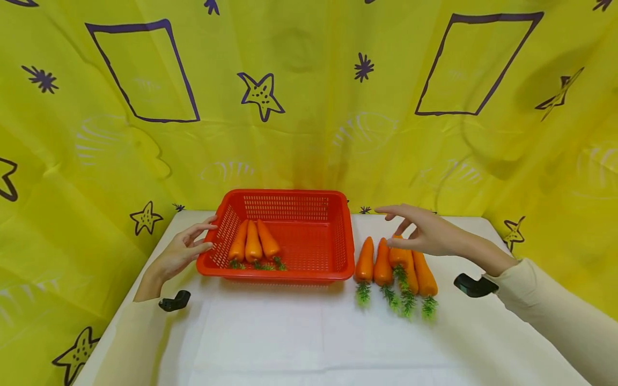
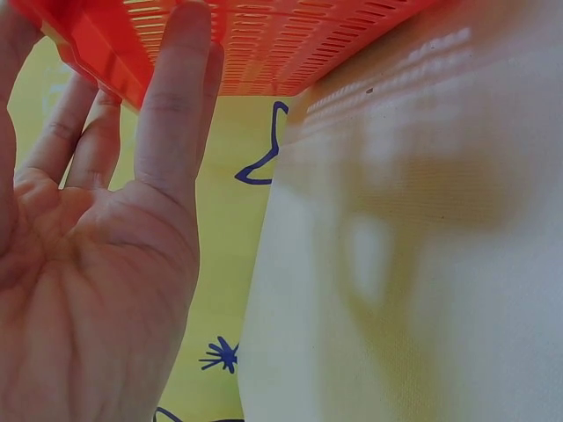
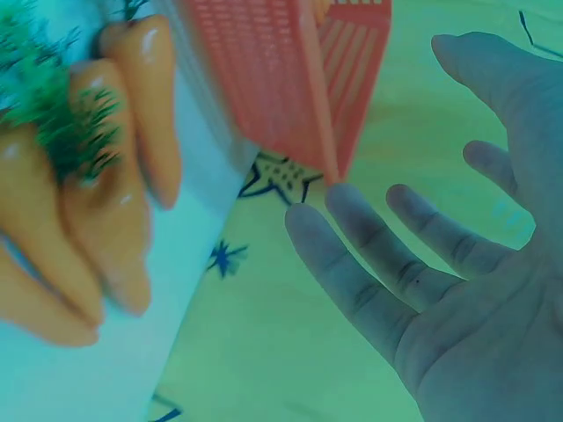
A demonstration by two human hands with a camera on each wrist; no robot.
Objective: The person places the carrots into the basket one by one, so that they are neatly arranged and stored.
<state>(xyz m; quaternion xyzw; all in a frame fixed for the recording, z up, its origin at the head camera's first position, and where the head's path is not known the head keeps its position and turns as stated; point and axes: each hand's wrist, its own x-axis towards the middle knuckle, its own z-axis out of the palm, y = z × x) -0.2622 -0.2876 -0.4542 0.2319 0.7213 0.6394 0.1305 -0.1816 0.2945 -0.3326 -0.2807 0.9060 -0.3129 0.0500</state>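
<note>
The left hand [image 1: 176,254], straight-fingered, touches a red basket [image 1: 270,275]; the right hand [image 1: 427,233] hovers empty, relaxed. Smooth carrots [image 1: 365,260] look light, firm, best gripped mid-body.

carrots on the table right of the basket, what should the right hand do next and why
Probably ease the right hand down onto one of the loose carrots: it is right by them and holds nothing, while the red basket, three carrots already inside, has bare floor on its right side and the left hand at its left rim.
</note>
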